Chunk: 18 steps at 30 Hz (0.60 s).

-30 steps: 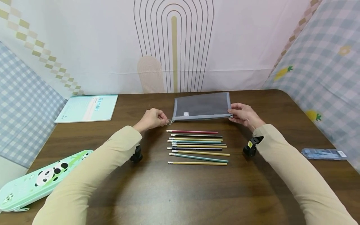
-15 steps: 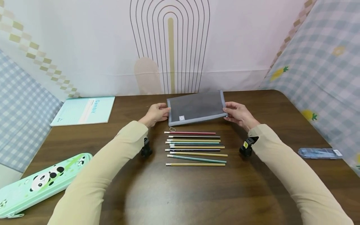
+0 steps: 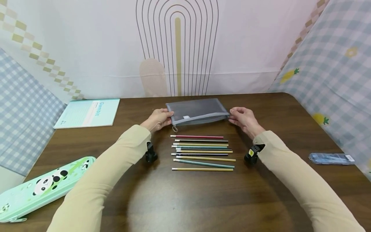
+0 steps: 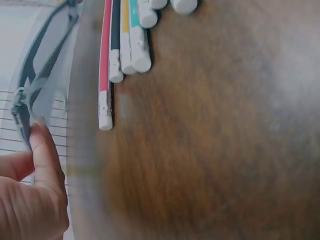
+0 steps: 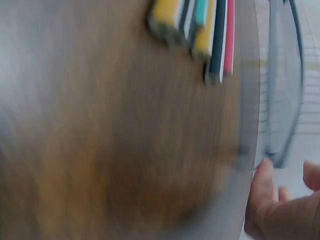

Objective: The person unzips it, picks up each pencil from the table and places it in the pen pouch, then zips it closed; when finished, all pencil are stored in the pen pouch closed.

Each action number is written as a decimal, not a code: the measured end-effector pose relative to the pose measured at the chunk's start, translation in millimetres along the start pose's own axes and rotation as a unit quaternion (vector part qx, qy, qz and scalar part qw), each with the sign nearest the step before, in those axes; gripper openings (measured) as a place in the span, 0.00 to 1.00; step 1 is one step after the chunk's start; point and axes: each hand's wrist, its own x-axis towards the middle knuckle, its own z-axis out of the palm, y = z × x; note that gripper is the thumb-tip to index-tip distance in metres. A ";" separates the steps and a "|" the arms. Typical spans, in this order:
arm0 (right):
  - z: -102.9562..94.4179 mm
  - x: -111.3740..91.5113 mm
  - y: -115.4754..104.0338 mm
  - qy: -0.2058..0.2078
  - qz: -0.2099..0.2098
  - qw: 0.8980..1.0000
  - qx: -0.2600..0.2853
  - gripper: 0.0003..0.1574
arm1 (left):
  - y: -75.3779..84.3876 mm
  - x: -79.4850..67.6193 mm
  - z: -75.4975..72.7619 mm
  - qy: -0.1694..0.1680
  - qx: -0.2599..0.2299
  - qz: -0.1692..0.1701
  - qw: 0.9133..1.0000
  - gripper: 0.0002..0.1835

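Observation:
A grey see-through zip pouch point(image 3: 197, 108) lies at the back middle of the table, its front mouth parted and its ring zipper pull point(image 3: 175, 128) at the near left corner. My left hand point(image 3: 158, 120) pinches the pouch's left edge between thumb and fingers. At the right corner is my right hand point(image 3: 243, 120), a fingertip right at the corner and the thumb apart from it in the blurred right wrist view. Several pencils, among them a red pencil point(image 3: 200, 137) and a teal pencil point(image 3: 204, 163), lie in a row before the pouch, their white erasers pointing left.
A light blue notebook point(image 3: 88, 112) lies at the back left. A mint panda pencil case point(image 3: 43, 190) is at the front left, partly behind my left sleeve. On the right lies a blue translucent case point(image 3: 330, 158). Fabric hangs behind the brown table point(image 3: 185, 199).
My left hand went from the ring pull to the pouch's left edge. The pouch tilted up, then came down and shifted left, its mouth now parted. My right hand's fingers have loosened at the corner.

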 end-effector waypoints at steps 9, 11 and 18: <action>38.6 -19.9 1.7 -0.100 0.083 0.984 0.124 0.03 | -66.3 145.1 -48.3 -0.044 -0.161 -0.021 0.986 0.11; 51.3 -24.1 4.3 -0.125 0.109 0.978 0.124 0.06 | -58.6 121.7 -38.6 -0.049 -0.168 -0.019 0.984 0.08; 83.4 -28.7 12.1 -0.132 0.145 0.968 0.156 0.20 | -17.2 17.6 7.2 0.012 -0.138 -0.045 0.989 0.17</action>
